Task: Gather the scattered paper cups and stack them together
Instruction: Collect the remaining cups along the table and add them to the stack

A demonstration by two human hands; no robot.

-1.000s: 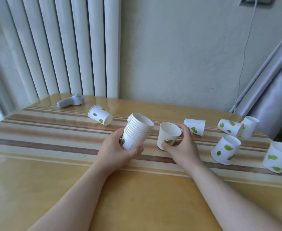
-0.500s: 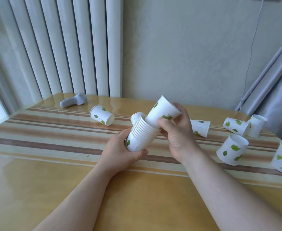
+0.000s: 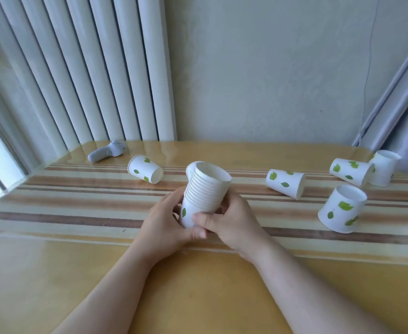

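Both hands grip the stack of paper cups (image 3: 204,191)

Left hand (image 3: 166,225) and right hand (image 3: 231,225) wrap fingers around its base above the bench (image 3: 77,261); loose cups lie scattered right.

You're facing a plain pale wall (image 3: 258,68) with a thin cable (image 3: 369,68) running down it. White vertical blinds (image 3: 89,73) hang at the left — daylight comes in at that edge. Grey curtains (image 3: 400,92) drape at the right. Below, a glossy yellow-wood table (image 3: 198,297) carries brown and cream stripes.
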